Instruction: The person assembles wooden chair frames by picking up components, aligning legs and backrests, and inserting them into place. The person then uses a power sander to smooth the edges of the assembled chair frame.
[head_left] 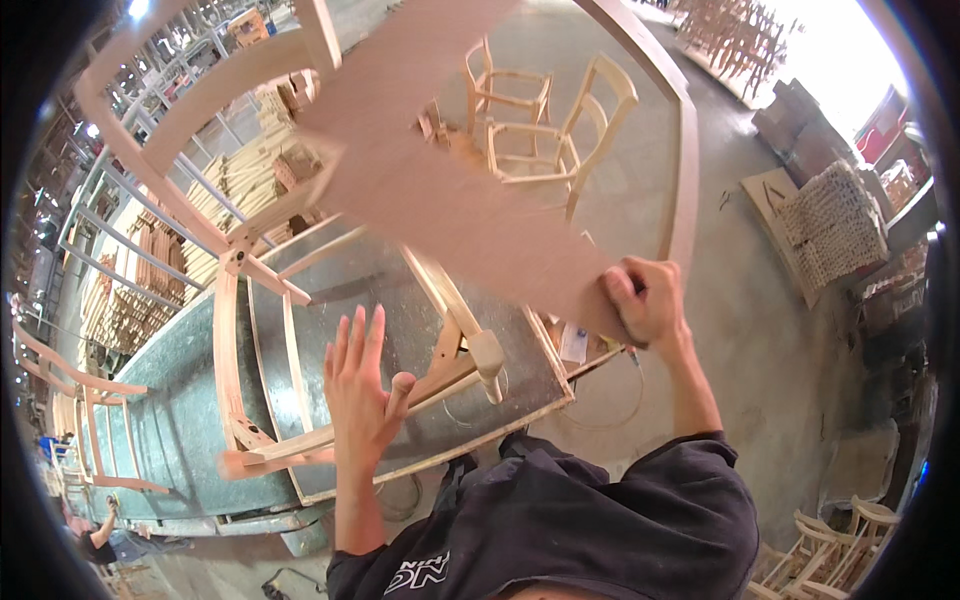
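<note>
My right hand [645, 300] is closed around the near end of a wide brown strip [470, 220], which looks like a sanding belt. From there the strip stretches to the upper left, and a narrow band of it, seen edge-on, curves up past my hand at the right. Fingers stretched and thumb apart, my left hand [365, 390] holds nothing. It hovers at the near rail of a bare wooden chair frame [228, 320]; I cannot tell if it touches. That frame lies tipped over on a dark, wood-edged worktop [490, 425], partly hidden by the strip.
Two wooden chair frames [590, 150] stand on the floor beyond the bench. A green table [175, 410] extends left with another chair frame [110, 430]. Wood parts [140, 270] are piled behind. At right sits a bundled stack [835, 215]. Another person [97, 545] is at lower left.
</note>
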